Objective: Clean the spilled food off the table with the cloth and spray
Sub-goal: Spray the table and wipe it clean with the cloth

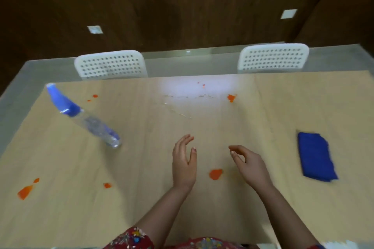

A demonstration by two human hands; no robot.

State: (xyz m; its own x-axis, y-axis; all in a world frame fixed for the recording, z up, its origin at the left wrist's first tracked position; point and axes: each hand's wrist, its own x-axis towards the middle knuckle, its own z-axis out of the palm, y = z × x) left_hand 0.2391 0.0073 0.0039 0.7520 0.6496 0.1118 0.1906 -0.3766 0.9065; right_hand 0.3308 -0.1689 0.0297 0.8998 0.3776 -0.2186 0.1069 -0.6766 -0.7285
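Nothing picked up yet — you're at the start.
Your left hand and right hand hover empty, fingers loose; spray bottle upper left, cloth right, orange spills untouched — reach for either.

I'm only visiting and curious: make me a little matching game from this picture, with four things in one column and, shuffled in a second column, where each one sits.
Things
1. spray bottle
2. blue cloth
3. round orange blob
4. white chairs

Places
A. beyond the far edge of the table
B. on the table between the left hand and the right hand
C. right part of the table
D. left part of the table

Pairs: 1-D, 2-C, 3-B, 4-A
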